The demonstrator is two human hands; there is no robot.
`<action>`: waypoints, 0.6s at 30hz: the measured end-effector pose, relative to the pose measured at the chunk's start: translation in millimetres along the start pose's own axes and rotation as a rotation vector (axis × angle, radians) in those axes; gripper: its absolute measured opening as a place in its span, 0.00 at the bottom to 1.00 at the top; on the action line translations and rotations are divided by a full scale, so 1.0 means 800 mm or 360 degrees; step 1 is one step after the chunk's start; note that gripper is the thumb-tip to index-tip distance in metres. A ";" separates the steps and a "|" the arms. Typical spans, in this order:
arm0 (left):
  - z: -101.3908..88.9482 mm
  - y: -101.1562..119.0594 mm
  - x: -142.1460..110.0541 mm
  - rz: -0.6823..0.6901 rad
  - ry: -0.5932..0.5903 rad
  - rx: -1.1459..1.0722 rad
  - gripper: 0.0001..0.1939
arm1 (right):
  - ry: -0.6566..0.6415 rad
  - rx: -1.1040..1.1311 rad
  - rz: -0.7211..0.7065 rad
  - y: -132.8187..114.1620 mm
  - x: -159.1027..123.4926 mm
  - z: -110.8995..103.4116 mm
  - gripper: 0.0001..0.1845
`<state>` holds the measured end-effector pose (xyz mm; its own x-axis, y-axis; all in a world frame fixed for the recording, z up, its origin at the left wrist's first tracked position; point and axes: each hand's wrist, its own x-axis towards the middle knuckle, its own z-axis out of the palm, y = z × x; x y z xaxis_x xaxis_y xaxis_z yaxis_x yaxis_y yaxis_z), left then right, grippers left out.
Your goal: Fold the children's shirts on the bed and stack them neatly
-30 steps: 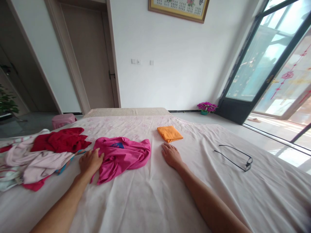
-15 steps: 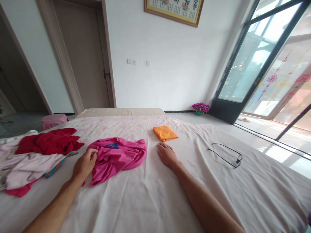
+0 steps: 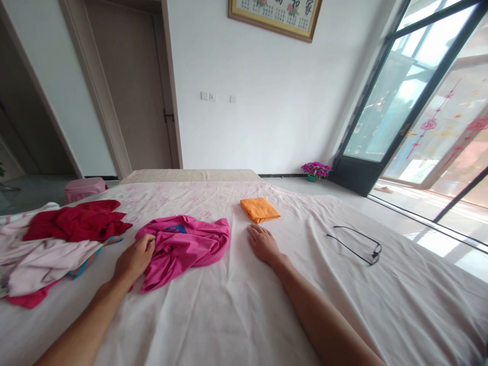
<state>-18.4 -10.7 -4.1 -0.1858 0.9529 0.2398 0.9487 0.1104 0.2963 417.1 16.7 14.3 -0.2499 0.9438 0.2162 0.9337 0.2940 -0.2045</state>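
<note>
Pink garment (image 3: 190, 256): on the sheet just left of the middle, between the two hands; loosely bunched, with folds running across it and a blue patch (image 3: 176, 229) showing near its far edge. It has no squared shape, so I judge its folding not done.
Left hand (image 3: 135, 256): at the garment's left edge and touching it, fingers and thumb drawn narrow; whether cloth is pinched between them I cannot tell.
Right hand (image 3: 264, 244): palm down on the sheet to the right of the garment and apart from it, fingers lying flat, holding nothing that shows.
Orange cloth (image 3: 260, 210): just beyond the right hand's fingertips, a small, neat, flat packet; it looks finished. Whether the fingertips touch it is too close to tell.
Heap on the left: red cloth (image 3: 78, 221) on the far side, pale pink cloth (image 3: 53, 262) nearer, a blue-and-orange edge (image 3: 86, 264) poking out at the right; all tumbled together, so this part appears left to do.
Tally, as I judge it: one piece tidy, one under the left hand, several loose.
Glasses (image 3: 375, 254): to the right on the sheet, arms unfolded, well apart from both hands.
Sheet (image 3: 217, 320): pale and creased, flower-printed toward the far end.
Floor beyond: pink stool (image 3: 86, 189) far left, purple flowers (image 3: 315, 169) far right.
</note>
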 end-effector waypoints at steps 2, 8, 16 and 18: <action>-0.001 0.000 0.000 0.0006 0.0011 -0.0002 0.15 | -0.0007 -0.0011 0.0003 0.000 0.000 0.000 0.24; -0.004 0.005 -0.003 0.0012 0.0033 -0.0056 0.14 | 0.0000 -0.0028 -0.0001 0.001 0.000 0.001 0.24; -0.007 0.007 -0.003 -0.0005 0.0027 -0.0047 0.13 | -0.0004 -0.0050 -0.0009 0.002 0.002 0.003 0.24; -0.008 0.008 -0.003 -0.0006 0.0019 -0.0050 0.14 | -0.0002 -0.0048 -0.0007 0.001 0.002 0.003 0.24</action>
<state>-13.6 -14.4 3.3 -0.1926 0.9490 0.2496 0.9394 0.1049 0.3263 417.1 18.9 12.1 -0.2541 0.9428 0.2156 0.9400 0.2932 -0.1745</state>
